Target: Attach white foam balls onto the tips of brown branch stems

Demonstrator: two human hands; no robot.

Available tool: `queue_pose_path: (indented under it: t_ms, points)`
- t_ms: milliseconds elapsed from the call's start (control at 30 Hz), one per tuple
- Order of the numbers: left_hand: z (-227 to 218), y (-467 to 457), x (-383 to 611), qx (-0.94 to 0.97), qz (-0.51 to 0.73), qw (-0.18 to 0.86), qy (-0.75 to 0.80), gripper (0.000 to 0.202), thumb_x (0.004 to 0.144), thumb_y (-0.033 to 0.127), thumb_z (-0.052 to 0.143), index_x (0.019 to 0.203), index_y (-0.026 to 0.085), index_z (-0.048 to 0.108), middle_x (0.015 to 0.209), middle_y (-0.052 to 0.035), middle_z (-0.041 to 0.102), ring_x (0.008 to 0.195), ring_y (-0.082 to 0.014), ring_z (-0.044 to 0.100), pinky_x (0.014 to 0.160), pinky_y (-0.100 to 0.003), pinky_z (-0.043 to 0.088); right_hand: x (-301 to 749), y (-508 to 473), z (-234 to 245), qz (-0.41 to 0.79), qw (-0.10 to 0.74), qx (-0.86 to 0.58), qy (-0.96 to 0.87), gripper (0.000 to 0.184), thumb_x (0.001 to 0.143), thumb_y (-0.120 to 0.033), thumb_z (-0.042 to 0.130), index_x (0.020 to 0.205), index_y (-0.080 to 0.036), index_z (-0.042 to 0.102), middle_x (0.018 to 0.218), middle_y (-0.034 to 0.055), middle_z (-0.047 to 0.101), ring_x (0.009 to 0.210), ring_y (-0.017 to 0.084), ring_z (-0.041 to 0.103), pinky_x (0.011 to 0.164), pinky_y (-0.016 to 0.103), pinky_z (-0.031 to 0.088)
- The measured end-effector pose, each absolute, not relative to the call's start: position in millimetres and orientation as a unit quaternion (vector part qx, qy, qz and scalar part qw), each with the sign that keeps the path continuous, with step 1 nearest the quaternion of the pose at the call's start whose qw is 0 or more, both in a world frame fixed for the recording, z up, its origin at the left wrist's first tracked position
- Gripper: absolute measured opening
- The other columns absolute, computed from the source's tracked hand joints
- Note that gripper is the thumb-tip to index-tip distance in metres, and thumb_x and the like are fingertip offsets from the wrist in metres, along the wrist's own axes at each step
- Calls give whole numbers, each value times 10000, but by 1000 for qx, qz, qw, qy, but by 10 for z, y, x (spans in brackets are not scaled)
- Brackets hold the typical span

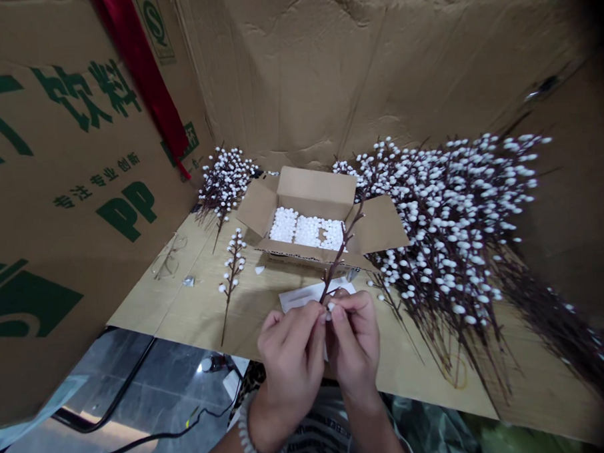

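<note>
My left hand point(292, 354) and my right hand point(354, 338) meet in front of me, fingertips pinched together. Between them they grip the lower end of a bare brown twig point(341, 248) that rises toward the open cardboard box point(317, 186). A small white foam bead point(329, 308) sits at my fingertips on the twig. The box holds many white foam beads point(307, 229). A finished branch with white beads point(231, 266) lies flat on the cardboard to the left of my hands.
A big pile of beaded branches point(456, 213) lies on the right, a smaller bunch point(224, 180) at the back left. White paper point(305, 294) lies under the twig. Printed cardboard walls point(70, 196) surround the cardboard work surface point(185, 312). Cables point(129, 394) run across the floor below.
</note>
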State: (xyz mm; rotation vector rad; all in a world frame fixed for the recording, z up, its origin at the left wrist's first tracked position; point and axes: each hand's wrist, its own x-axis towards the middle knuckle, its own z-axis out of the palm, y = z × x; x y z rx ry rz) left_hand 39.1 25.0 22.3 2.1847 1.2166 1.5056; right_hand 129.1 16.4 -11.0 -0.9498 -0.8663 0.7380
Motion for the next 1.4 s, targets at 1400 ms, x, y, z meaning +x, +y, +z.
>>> queue_pose_path:
  t_ms: [1400]
  points:
    - [62,266,359,396,563,593,419,270,717,223,719,947,204,582,815,0,609,691,-108,544,621,-196,461,1488,270,-41,462,728,-449,-233,296,661,-397,793,677,-192,582,570,-48,546,503,81,475,500,196,398]
